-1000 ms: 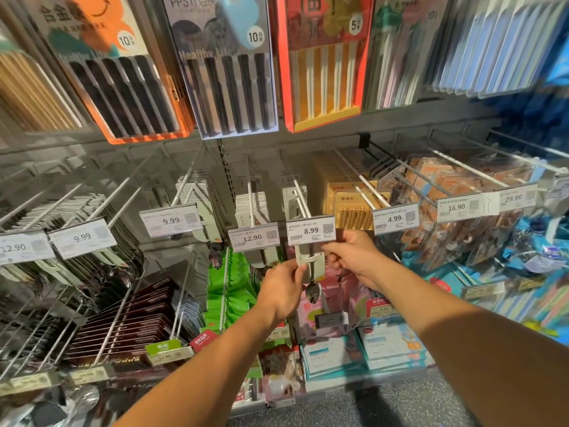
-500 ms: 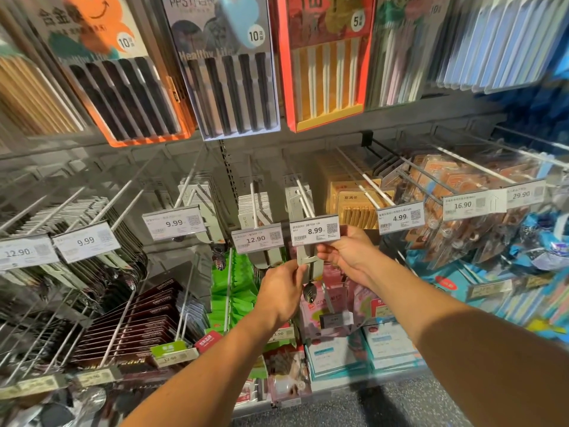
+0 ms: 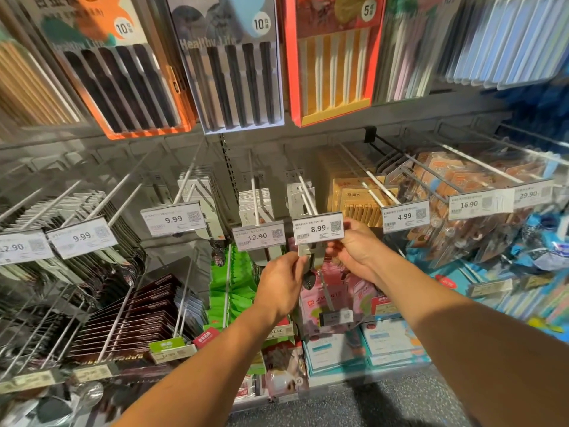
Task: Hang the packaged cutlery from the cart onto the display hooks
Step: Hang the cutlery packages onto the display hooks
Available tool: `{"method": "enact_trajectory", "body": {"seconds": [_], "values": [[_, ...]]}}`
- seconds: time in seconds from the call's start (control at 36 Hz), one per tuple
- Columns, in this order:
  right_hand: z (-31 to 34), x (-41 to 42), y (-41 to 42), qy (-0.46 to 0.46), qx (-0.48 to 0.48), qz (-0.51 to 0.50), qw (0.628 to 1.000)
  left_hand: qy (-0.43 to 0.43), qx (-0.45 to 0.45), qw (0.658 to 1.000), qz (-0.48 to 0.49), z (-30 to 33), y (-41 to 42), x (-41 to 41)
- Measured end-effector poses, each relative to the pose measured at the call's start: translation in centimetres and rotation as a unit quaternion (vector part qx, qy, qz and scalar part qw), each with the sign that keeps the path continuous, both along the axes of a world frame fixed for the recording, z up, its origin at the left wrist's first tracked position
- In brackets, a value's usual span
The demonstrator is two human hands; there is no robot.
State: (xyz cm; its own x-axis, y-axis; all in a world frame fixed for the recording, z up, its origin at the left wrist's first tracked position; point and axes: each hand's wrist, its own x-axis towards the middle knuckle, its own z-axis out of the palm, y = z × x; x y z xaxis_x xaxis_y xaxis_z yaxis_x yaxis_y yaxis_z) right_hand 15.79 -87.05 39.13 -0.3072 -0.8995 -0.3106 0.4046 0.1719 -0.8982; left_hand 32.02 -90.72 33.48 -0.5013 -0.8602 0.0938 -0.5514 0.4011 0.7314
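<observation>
A packaged spoon on a grey card (image 3: 308, 258) hangs just below the 8.99 price tag (image 3: 317, 228), at the front end of a white display hook (image 3: 304, 189). My left hand (image 3: 281, 280) pinches the card's left edge. On the other side my right hand (image 3: 357, 249) pinches its right edge, with the thumb up beside the tag. The spoon bowl (image 3: 308, 280) shows dark between my hands. More of the same grey cards (image 3: 294, 192) hang further back on that hook. The cart is out of view.
Neighbouring hooks carry cutlery packs behind the tags 12.90 (image 3: 258, 237) and 9.99 (image 3: 174, 218), and wooden items behind 4.99 (image 3: 405, 215). Chopstick boxes (image 3: 237, 81) hang above. Green packs (image 3: 234, 282) and pink packs (image 3: 326, 300) fill the row below.
Both hands have stayed on the spoon card under the 8.99 tag, shifting only slightly. The card still sits at the hook's front end.
</observation>
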Motion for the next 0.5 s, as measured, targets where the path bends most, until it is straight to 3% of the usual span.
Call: {"method": "enact_trajectory", "body": {"seconds": [0.17,0.36,0.5], "values": [[-0.6,-0.4,-0.5,0.014,0.007,-0.016,1.0,0.011,-0.008,1.0,0.005,0.2,-0.1,-0.4],[-0.9,-0.4,-0.3,-0.009,0.014,-0.014,1.0,-0.004,0.045,0.999,0.027,-0.1,-1.2,-0.9],[-2.6,-1.0,-0.1,0.051,0.074,-0.014,0.996,-0.027,0.074,0.997,0.021,-0.1,-2.2,-1.4]]}}
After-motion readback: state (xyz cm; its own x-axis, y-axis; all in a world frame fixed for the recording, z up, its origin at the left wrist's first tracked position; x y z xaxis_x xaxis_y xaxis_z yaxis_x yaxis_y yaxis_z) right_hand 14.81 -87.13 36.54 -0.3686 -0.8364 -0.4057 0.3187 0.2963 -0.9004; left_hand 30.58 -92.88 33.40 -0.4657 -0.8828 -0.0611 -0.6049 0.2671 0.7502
